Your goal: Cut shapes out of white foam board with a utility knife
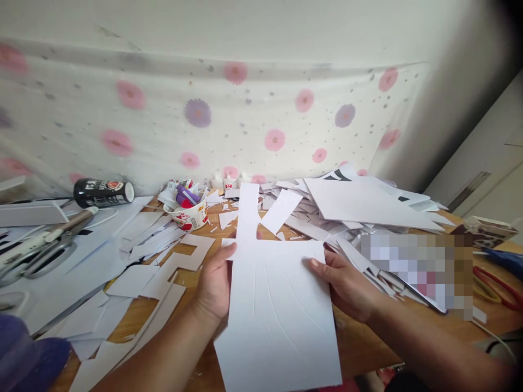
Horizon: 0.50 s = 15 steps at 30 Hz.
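Note:
A large white foam board piece (281,305) is held up in front of me, above the table's near edge. It has a narrow strip rising from its top left and several curved lines scored or creased across its face. My left hand (216,280) grips its upper left edge, thumb on the front and fingers behind. My right hand (347,280) pinches the upper right edge the same way. The fingers behind the board are mostly hidden. Beyond the strip lies a small white rectangular offcut (281,209).
White offcuts (180,267) litter the wooden table (359,343) on the left, with a larger pile (368,201) at right. Scissors (49,250), a black can (104,192) and a paper tub (190,215) with wrappers stand left. Red-handled tool (498,286) lies far right; a flowered sheet (245,114) covers the wall.

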{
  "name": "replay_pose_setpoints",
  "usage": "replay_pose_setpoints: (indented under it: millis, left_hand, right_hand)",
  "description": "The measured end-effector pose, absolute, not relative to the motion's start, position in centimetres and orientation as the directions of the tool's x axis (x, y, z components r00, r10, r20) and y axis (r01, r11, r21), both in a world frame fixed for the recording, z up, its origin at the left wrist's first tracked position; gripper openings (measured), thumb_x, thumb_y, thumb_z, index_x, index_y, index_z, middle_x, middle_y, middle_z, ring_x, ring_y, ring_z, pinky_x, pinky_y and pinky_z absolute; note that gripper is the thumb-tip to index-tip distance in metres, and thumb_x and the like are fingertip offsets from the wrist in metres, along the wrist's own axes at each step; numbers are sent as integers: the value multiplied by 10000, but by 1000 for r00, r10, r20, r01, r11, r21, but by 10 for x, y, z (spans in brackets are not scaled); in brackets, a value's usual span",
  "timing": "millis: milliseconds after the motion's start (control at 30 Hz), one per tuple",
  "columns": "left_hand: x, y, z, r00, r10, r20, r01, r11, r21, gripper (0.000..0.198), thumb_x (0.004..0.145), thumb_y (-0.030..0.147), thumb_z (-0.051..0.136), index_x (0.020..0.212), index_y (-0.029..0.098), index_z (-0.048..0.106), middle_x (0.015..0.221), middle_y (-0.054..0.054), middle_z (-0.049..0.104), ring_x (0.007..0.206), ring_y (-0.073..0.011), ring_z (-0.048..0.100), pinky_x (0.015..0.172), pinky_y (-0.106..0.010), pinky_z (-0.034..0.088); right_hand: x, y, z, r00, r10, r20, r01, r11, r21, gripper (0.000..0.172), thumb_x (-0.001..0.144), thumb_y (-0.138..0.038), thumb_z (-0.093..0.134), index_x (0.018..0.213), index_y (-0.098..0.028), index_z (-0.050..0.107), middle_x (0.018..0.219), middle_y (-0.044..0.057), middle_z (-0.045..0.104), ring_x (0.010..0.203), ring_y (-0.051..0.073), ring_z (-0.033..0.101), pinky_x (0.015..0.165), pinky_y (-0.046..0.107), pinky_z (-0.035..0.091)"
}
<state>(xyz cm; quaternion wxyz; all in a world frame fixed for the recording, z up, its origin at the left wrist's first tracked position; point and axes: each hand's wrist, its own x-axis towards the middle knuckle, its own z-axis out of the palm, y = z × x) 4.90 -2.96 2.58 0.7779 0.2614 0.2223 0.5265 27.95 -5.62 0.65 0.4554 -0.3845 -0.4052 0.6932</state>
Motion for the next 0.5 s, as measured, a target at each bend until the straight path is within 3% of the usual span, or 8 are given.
replay_pose_setpoints:
  millis: [133, 300, 500]
  left_hand:
    - [45, -28, 33, 354, 935, -31, -734, 298, 611, 463, 718, 576, 694, 943, 171, 704, 893, -77, 727, 817, -290, 689, 701, -376, 545]
    - [41, -21, 27, 434, 889, -146, -600, 406, 690, 279, 671, 380, 781, 780, 135, 704, 712, -39, 672, 587, -141, 606, 520, -224, 478]
    - [42, -15, 22, 460, 873, -160, -575, 430, 696, 274, 529, 336, 850, 639, 175, 657, 659, 6, 610, 531, -119, 559, 459, -213, 448]
  right_hand:
    - [265, -60, 5, -261, 943, -208, -402, -302, -864, 363, 776, -415, 749, 1029, -171, 663, 928, 85, 754, 805, 228, 703, 774, 372, 529]
    - [262, -62, 7, -299, 926, -231, -407, -342, -847, 343, 770, -386, 754, 1025, -174, 664, 895, 73, 757, 733, 208, 705, 701, 332, 528]
    - [258, -63, 4, -342, 915, -212, -420, -351, -837, 351, 766, -375, 759, 1023, -155, 667, 921, 87, 756, 756, 208, 710, 716, 324, 529]
